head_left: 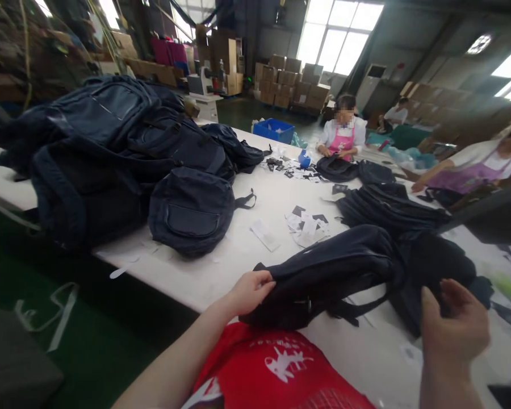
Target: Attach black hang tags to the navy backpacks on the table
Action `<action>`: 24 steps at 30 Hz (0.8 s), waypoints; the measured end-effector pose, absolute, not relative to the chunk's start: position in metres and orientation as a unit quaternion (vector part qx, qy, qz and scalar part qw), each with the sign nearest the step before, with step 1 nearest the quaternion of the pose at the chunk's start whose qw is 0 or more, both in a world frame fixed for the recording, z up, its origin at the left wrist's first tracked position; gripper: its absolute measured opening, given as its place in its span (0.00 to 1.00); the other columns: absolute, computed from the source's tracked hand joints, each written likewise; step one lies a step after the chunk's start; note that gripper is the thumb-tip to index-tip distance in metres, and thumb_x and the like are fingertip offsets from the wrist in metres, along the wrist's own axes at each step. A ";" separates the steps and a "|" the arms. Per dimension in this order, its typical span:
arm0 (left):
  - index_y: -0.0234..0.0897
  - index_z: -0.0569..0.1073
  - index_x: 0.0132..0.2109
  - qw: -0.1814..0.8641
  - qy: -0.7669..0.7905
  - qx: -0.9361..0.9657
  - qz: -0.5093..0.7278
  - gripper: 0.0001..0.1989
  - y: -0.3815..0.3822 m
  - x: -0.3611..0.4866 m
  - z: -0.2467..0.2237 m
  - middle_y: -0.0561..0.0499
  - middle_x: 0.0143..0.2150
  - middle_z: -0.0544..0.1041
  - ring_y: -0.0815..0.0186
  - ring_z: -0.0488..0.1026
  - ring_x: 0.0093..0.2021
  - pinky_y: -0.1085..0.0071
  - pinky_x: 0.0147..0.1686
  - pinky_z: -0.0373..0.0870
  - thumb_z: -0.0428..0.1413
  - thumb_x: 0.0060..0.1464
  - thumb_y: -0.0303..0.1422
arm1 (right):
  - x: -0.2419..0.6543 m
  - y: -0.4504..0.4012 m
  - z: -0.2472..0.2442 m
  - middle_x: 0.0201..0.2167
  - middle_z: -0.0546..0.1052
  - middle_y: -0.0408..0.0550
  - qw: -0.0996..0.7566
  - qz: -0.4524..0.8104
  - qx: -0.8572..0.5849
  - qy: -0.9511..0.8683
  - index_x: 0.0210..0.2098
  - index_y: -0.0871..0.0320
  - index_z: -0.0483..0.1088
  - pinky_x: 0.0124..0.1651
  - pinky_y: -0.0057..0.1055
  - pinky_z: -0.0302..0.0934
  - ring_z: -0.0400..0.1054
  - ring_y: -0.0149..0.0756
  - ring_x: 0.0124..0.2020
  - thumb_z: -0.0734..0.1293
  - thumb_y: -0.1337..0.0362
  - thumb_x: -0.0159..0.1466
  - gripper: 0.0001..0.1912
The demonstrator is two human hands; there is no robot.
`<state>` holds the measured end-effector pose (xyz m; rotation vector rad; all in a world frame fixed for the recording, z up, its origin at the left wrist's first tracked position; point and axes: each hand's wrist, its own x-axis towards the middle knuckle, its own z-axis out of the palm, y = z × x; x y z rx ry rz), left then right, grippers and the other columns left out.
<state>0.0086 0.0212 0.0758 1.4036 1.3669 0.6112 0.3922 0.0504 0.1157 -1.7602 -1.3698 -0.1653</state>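
A dark navy backpack [323, 272] lies on its side at the table's near edge, right in front of my red apron. My left hand [255, 291] pinches the fabric at its left end, thumb on top. Off to the right, my right hand [455, 321] is raised above the table, apart from that backpack. Its thumb and fingers are curled with a gap between them, and nothing shows in it. Behind the right hand lies more dark bag fabric [436, 264]. A loose strap [366, 307] hangs from the backpack's near side.
On the left of the white table [230, 272] rises a heap of navy backpacks [111, 125], with a smaller backpack [191, 210] in front. Paper tags [309, 227] lie mid-table. Stacked bags [387, 207] sit on the right. Two co-workers stand across the table, near a blue bin [275, 130].
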 end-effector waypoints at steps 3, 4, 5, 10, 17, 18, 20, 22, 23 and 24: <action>0.37 0.67 0.28 0.495 0.542 0.638 0.232 0.11 0.017 0.026 0.087 0.58 0.21 0.63 0.71 0.62 0.24 0.76 0.24 0.57 0.49 0.56 0.36 | 0.353 0.044 0.149 0.56 0.71 0.58 0.399 -0.096 -0.567 -0.714 0.59 0.55 0.66 0.61 0.53 0.56 0.63 0.59 0.58 0.68 0.54 0.59 0.29; 0.37 0.67 0.28 0.491 0.533 0.651 0.227 0.11 0.016 0.031 0.089 0.58 0.22 0.63 0.71 0.62 0.25 0.76 0.25 0.57 0.49 0.56 0.36 | 0.342 0.046 0.155 0.58 0.70 0.56 0.356 -0.081 -0.507 -0.781 0.59 0.54 0.65 0.63 0.54 0.53 0.60 0.58 0.61 0.69 0.53 0.59 0.31; 0.37 0.67 0.28 0.487 0.526 0.660 0.223 0.10 0.016 0.035 0.091 0.58 0.22 0.64 0.70 0.62 0.25 0.76 0.25 0.57 0.50 0.56 0.35 | 0.334 0.050 0.159 0.58 0.69 0.55 0.312 -0.071 -0.458 -0.830 0.59 0.54 0.65 0.64 0.54 0.50 0.58 0.58 0.63 0.70 0.52 0.58 0.31; 0.37 0.66 0.27 0.451 0.567 0.649 0.231 0.11 0.015 0.031 0.091 0.58 0.22 0.64 0.70 0.62 0.26 0.75 0.26 0.57 0.51 0.56 0.36 | 0.332 0.075 0.145 0.45 0.76 0.49 0.239 -0.100 -0.422 -0.869 0.48 0.53 0.73 0.64 0.51 0.50 0.67 0.48 0.53 0.68 0.60 0.61 0.16; 0.38 0.69 0.27 0.388 0.637 0.635 0.204 0.13 0.016 0.003 0.084 0.57 0.21 0.67 0.68 0.65 0.25 0.74 0.27 0.59 0.51 0.57 0.39 | 0.341 0.076 0.132 0.38 0.77 0.46 0.293 -0.109 -0.398 -0.863 0.42 0.51 0.76 0.63 0.48 0.51 0.71 0.41 0.44 0.68 0.67 0.62 0.09; 0.39 0.69 0.28 0.371 0.647 0.635 0.201 0.12 0.017 0.002 0.086 0.56 0.22 0.69 0.68 0.66 0.25 0.73 0.28 0.60 0.52 0.56 0.39 | 0.340 0.076 0.132 0.38 0.78 0.45 0.301 -0.108 -0.401 -0.859 0.41 0.51 0.77 0.64 0.48 0.51 0.71 0.41 0.44 0.68 0.66 0.62 0.09; 0.39 0.71 0.33 0.325 0.668 0.637 0.205 0.11 0.019 0.000 0.092 0.54 0.28 0.73 0.66 0.70 0.29 0.71 0.31 0.63 0.56 0.53 0.42 | 0.337 0.078 0.130 0.37 0.78 0.44 0.319 -0.102 -0.416 -0.845 0.41 0.50 0.77 0.64 0.47 0.51 0.70 0.40 0.44 0.67 0.66 0.62 0.09; 0.39 0.72 0.44 0.285 0.666 0.654 0.217 0.20 0.022 0.001 0.098 0.49 0.40 0.77 0.61 0.73 0.39 0.67 0.40 0.67 0.61 0.47 0.45 | 0.334 0.081 0.129 0.37 0.78 0.44 0.333 -0.089 -0.440 -0.829 0.40 0.49 0.78 0.63 0.47 0.51 0.70 0.41 0.44 0.67 0.66 0.62 0.10; 0.39 0.70 0.50 0.278 0.658 0.666 0.217 0.28 0.024 0.002 0.100 0.47 0.46 0.77 0.58 0.74 0.44 0.65 0.45 0.67 0.63 0.44 0.47 | 0.333 0.083 0.128 0.37 0.78 0.44 0.336 -0.081 -0.452 -0.822 0.40 0.48 0.78 0.63 0.48 0.51 0.70 0.41 0.44 0.67 0.65 0.62 0.10; 0.39 0.69 0.54 0.282 0.647 0.676 0.210 0.34 0.026 0.004 0.101 0.45 0.52 0.75 0.55 0.72 0.49 0.63 0.50 0.66 0.65 0.41 0.48 | 0.331 0.084 0.127 0.37 0.78 0.43 0.338 -0.073 -0.462 -0.817 0.39 0.48 0.78 0.63 0.48 0.51 0.70 0.41 0.44 0.67 0.65 0.61 0.10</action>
